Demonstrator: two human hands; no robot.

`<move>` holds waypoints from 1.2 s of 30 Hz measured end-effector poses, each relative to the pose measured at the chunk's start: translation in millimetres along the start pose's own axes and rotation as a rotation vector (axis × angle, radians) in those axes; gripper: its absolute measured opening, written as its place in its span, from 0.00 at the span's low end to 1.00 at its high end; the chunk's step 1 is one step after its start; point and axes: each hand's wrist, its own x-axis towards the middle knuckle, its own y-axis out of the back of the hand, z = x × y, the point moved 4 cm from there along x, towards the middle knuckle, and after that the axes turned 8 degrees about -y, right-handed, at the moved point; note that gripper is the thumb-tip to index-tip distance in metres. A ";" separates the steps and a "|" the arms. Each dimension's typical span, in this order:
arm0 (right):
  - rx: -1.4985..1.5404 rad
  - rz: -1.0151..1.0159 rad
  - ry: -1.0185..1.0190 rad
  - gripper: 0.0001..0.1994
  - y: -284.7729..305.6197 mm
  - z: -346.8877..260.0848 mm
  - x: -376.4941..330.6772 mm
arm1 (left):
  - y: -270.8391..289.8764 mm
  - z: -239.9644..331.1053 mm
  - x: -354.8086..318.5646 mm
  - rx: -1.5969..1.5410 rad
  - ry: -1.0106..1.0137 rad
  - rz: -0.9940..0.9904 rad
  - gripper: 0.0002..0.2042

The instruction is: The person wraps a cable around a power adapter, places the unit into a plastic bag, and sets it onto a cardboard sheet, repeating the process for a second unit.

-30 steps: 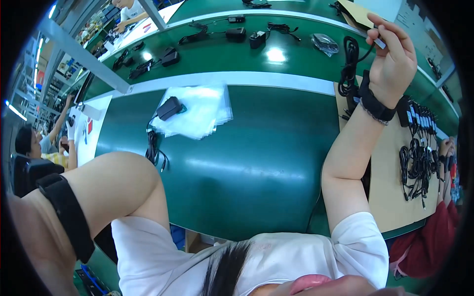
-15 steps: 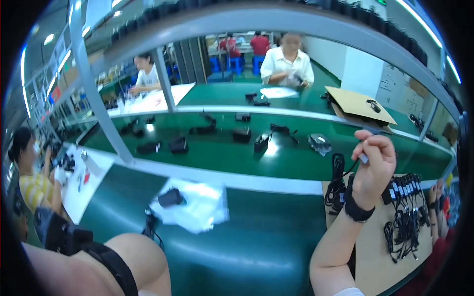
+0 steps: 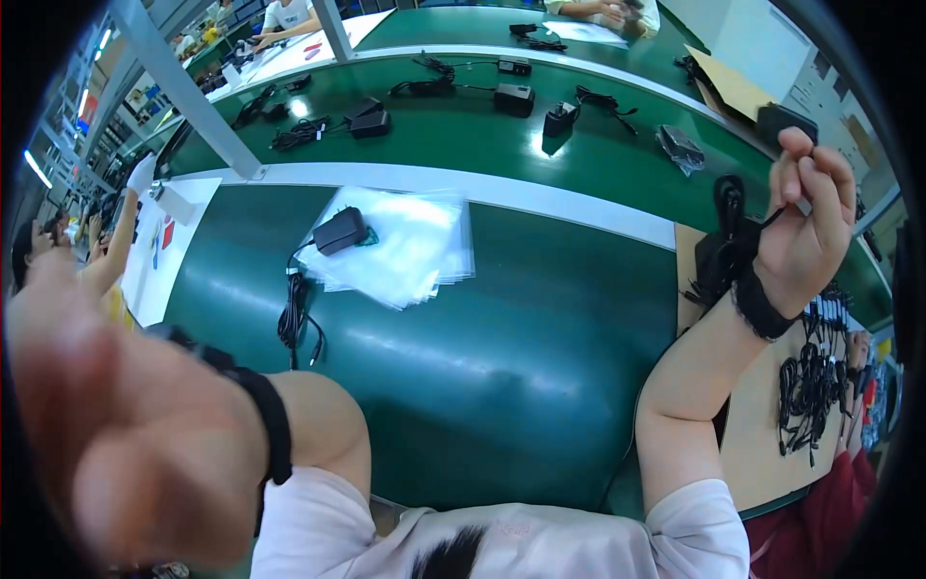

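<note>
My right hand [image 3: 805, 212] is raised at the right, its fingers pinched together. At its fingertips shows a black power adapter [image 3: 786, 124], and a thin dark cord runs by the palm. Below that hand lie a coiled black cable [image 3: 730, 205] and a dark block, partly hidden by the wrist. Large and smeared by motion, my left hand [image 3: 135, 415] is close at the lower left; its fingers cannot be made out. Another black adapter [image 3: 340, 232] rests on a stack of clear plastic bags [image 3: 410, 256], its bundled cord [image 3: 292, 314] lying on the green bench.
Several adapters with cords [image 3: 514, 98] sit on the green strip beyond the white ledge [image 3: 540, 198]. A bagged item [image 3: 680, 150] is near its right end. Rows of cables [image 3: 815, 386] cover a cardboard sheet at right. A metal post [image 3: 193, 96] rises at left; co-workers sit around.
The view has tilted down, showing more of the bench and my shirt. My left hand has come up into view at the lower left. My right hand stays raised, with a black adapter now showing.
</note>
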 end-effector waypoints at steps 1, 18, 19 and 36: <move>0.088 -0.066 -0.059 0.07 -7.0 4.2 -4.1 | -10.1 -2.3 -10.6 0.015 0.101 -0.062 0.08; -0.177 -0.950 -0.395 0.12 -152.1 48.6 -75.4 | -125.6 -52.2 -122.7 -1.461 1.451 0.423 0.22; -0.173 -0.956 -0.396 0.12 -156.1 51.2 -78.1 | -123.0 -55.9 -123.0 -1.449 1.392 0.464 0.20; 0.110 -0.694 -0.920 0.15 -157.5 128.1 -88.9 | -52.8 -96.0 -119.2 -1.517 0.946 0.908 0.17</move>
